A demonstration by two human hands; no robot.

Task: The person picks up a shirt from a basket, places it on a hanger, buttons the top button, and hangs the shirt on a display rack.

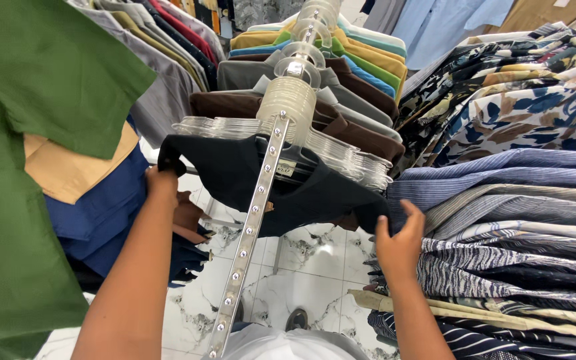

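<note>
A dark navy shirt hangs on a clear plastic hanger at the front of a slanted metal display arm. My left hand grips the shirt's left shoulder edge. My right hand holds the shirt's right shoulder edge, fingers curled around the fabric. Behind it hang brown, grey, blue, green and mustard shirts on more clear hangers.
A green shirt hangs close at the left over tan and blue ones. Striped and patterned shirts crowd the right. More garments hang at the back. White marble floor tiles show below the arm.
</note>
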